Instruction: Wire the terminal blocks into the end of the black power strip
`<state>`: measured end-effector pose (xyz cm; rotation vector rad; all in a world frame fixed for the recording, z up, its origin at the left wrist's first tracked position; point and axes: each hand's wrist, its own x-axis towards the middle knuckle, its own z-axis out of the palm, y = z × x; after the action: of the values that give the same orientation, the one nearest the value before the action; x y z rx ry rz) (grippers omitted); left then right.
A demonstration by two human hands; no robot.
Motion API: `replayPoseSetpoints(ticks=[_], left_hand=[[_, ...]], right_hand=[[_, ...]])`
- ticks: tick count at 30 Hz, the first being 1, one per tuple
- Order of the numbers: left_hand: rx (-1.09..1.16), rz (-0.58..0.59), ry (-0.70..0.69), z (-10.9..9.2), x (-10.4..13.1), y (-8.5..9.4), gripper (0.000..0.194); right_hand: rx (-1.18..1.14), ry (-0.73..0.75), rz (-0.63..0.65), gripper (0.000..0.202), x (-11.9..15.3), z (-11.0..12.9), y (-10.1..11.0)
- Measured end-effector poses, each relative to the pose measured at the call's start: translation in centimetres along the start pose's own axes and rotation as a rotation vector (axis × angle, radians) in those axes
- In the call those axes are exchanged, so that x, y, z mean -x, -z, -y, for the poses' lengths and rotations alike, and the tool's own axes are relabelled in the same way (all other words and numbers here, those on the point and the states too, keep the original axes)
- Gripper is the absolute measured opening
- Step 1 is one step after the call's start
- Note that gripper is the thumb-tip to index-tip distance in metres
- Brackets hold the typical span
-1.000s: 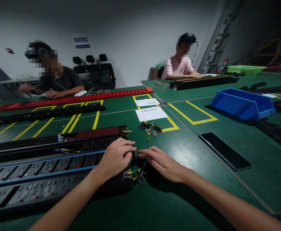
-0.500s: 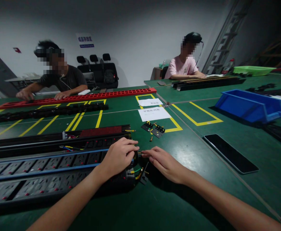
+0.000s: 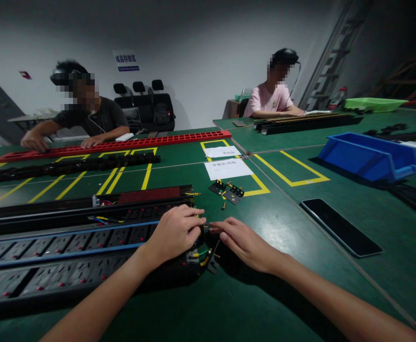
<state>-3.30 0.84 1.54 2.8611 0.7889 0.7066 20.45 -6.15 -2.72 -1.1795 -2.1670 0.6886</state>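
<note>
My left hand [image 3: 176, 232] grips the right end of a long power strip [image 3: 83, 243] with blue edges, its thumb and fingers curled over the end. My right hand [image 3: 245, 243] is close beside it, with thumb and fingers pinched at a small brass-coloured screw [image 3: 207, 226] by the strip's end. The screw is mostly hidden by the fingertips. Below the hands, another power strip [image 3: 58, 280] lies alongside. Green and yellow wires [image 3: 199, 255] stick out near its end, next to a small dark bracket [image 3: 212, 266].
Black brackets [image 3: 232, 194] and a loose screw [image 3: 223, 206] lie beyond my hands, near paper labels [image 3: 228, 169]. A phone [image 3: 339, 227] and a blue bin [image 3: 370, 156] are to the right. Two co-workers sit across the table, one by a red slotted rail [image 3: 140, 141].
My hands stay almost in place; only the fingers at the strip's end shift slightly. The co-worker's hand at the left has moved a little along the red rail.
</note>
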Motion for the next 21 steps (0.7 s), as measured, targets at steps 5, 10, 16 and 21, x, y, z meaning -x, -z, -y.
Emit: replayPoseSetpoints(ticks=[5,10,16,21], left_hand=[[0.046,-0.041,0.005,-0.40,-0.20,0.23,0.024],[0.046,-0.032,0.028,-0.29,-0.15,0.05,0.019],[0.035,-0.059,0.011,-0.16,-0.09,0.04,0.018],[0.031,-0.052,0.023,-0.25,-0.05,0.05,0.018]], right_hand=[[-0.006,-0.019,-0.020,0.039,0.18,-0.23,-0.12],[-0.026,-0.021,-0.047,0.039,0.37,-0.47,-0.24],[-0.014,-0.026,-0.037,0.039,0.27,-0.37,-0.16],[-0.003,-0.026,-0.030,0.039,0.24,-0.21,-0.06]])
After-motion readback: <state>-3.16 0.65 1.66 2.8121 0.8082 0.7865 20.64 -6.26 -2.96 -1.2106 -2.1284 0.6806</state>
